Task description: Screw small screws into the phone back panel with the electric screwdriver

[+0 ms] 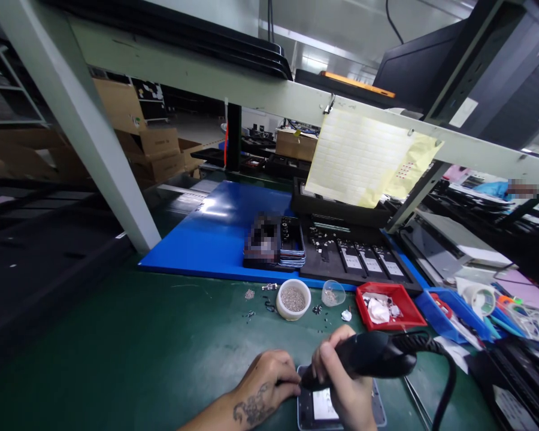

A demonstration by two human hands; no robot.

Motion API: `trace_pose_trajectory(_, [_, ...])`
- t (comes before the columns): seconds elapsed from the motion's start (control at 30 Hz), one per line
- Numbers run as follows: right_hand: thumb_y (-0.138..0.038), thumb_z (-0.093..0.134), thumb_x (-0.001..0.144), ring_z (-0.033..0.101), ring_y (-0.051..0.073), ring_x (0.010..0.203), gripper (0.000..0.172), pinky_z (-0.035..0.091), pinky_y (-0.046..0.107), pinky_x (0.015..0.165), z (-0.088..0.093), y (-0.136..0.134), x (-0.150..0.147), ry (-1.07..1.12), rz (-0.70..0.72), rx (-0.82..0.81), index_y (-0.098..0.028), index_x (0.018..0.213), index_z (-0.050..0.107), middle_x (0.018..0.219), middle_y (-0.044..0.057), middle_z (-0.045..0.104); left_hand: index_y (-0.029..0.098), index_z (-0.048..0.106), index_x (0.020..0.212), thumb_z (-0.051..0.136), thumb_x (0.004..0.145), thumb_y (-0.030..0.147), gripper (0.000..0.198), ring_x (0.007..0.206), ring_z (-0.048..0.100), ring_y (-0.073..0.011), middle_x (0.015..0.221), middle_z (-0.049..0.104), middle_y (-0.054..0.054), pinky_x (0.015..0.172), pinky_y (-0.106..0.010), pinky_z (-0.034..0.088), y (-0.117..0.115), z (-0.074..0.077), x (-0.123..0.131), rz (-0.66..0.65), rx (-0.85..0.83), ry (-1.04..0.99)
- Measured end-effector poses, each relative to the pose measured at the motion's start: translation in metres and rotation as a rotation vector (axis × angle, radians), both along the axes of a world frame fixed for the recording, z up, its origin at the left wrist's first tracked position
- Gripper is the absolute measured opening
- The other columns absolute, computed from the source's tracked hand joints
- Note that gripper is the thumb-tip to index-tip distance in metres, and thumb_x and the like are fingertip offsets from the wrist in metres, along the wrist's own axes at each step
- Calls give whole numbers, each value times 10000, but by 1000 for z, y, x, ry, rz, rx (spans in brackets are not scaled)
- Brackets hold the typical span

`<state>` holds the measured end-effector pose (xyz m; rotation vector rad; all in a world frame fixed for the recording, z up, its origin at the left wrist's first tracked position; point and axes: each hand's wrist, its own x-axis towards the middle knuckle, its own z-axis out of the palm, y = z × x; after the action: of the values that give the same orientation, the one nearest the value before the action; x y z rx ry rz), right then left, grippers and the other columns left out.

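My right hand (344,383) is wrapped round a black corded electric screwdriver (372,354), its nose pointing down and left. Under it lies an opened phone (376,400) with a white-labelled battery (324,406), partly covered by my right hand. At the phone's upper left edge, close to the screwdriver's nose, my left hand (272,383) has its fingertips pinched together; what is between them, if anything, is hidden. The screwdriver's tip cannot be made out. Tweezers (417,400) rest on the green bench right of the phone.
Ahead stand a white tub of tiny screws (293,300), a clear cup (333,293), a red bin (390,306) and a blue bin (451,316). Stacked phone frames (291,242) sit on a blue board (197,251) beside a black tray of phone parts (363,257). A shelf post (103,143) rises left.
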<state>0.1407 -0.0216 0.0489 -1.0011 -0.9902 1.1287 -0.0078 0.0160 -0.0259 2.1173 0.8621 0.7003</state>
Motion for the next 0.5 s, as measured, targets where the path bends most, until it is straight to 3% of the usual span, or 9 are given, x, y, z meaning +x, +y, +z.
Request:
trace_pose_trajectory(0.2, [-390, 647, 853, 457, 89, 453, 255, 369, 230, 492, 7, -3, 5, 62, -36, 31, -238, 764, 462, 489, -99, 485, 182, 755, 824, 667, 796, 124, 109, 765, 654, -169, 802, 701, -45, 725, -232, 478, -4, 5, 0, -38, 15, 25])
trace_pose_trajectory(0.37, [-406, 658, 840, 441, 91, 457, 271, 357, 232, 490, -1, -7, 13, -45, -65, -34, -237, 777, 456, 497, -96, 473, 170, 743, 874, 581, 830, 99, 182, 797, 639, -184, 835, 695, -64, 736, -258, 477, -4, 3, 0, -40, 21, 53])
trace_pose_trajectory(0.5, [-405, 653, 844, 432, 85, 444, 270, 352, 225, 472, -10, -7, 13, -67, -66, -43, -237, 788, 449, 497, -100, 465, 218, 753, 837, 718, 752, 112, 142, 788, 645, -152, 827, 712, -8, 762, -221, 470, -1, 9, -5, -129, -14, 85])
